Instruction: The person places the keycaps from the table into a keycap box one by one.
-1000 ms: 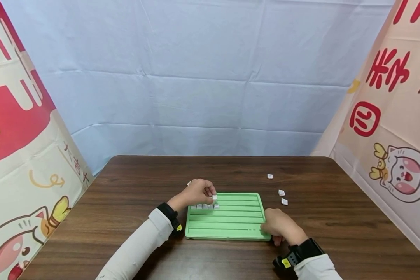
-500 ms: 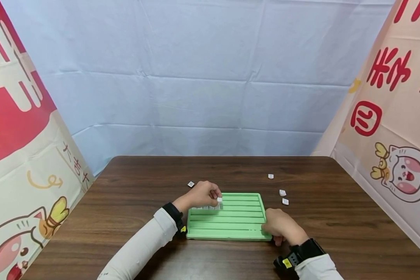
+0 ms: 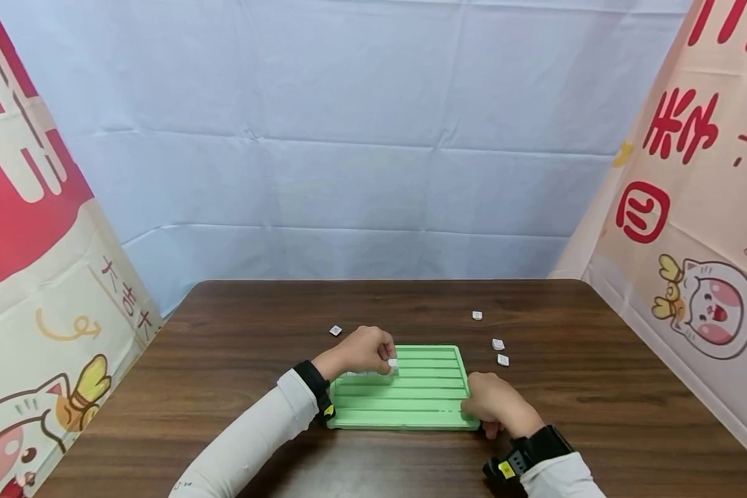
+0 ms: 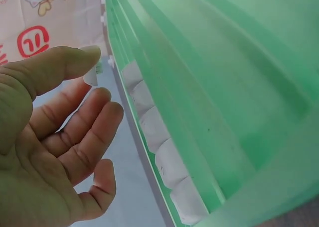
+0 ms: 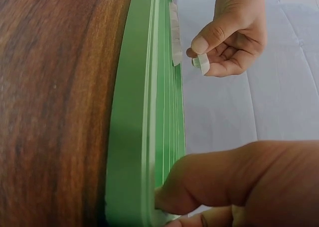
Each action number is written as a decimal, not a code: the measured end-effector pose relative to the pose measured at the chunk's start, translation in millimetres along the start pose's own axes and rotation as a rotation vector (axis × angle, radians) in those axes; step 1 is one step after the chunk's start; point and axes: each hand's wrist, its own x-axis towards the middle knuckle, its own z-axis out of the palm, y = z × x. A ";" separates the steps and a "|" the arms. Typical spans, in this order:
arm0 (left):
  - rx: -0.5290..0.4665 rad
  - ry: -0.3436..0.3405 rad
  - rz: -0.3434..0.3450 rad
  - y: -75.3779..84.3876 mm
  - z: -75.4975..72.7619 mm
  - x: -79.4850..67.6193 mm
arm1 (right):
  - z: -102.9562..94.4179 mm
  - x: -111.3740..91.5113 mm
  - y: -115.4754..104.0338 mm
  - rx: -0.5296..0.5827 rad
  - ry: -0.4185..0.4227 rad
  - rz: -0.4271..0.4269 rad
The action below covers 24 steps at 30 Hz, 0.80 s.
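Observation:
In the head view my left hand (image 3: pixel 362 350) is over the far left part of a ridged green tray (image 3: pixel 404 394). Between thumb and index finger it pinches a small white tile (image 5: pixel 204 64) with a green side; the right wrist view shows this tile apart from the tray. A row of several white tiles (image 4: pixel 154 130) lies in a groove along the tray's far side, partly hidden by the left hand in the head view. My right hand (image 3: pixel 503 404) grips the tray's near right corner, thumb (image 5: pixel 174 197) on the rim; its other fingers are mostly hidden.
On the brown wooden table (image 3: pixel 249 311), one loose tile (image 3: pixel 335 330) lies beyond the tray's left end. To the right lie three more: a far tile (image 3: pixel 476 315), a middle tile (image 3: pixel 498 344) and a near tile (image 3: pixel 503 360). A pale cloth (image 3: pixel 348 173) hangs behind.
My left hand has moved a little right and lower with the pinched tile, uncovering the loose tile at the back left. The right hand stays at the tray corner.

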 end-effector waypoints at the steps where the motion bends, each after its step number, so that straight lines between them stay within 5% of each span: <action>1: 0.007 -0.005 -0.005 0.1 0.2 0.0 | 0.5 0.0 -0.2 0.001 0.000 -0.003; 24: 0.104 -0.083 -0.017 -0.9 3.8 9.9 | 1.6 -0.1 0.2 -0.049 0.011 -0.002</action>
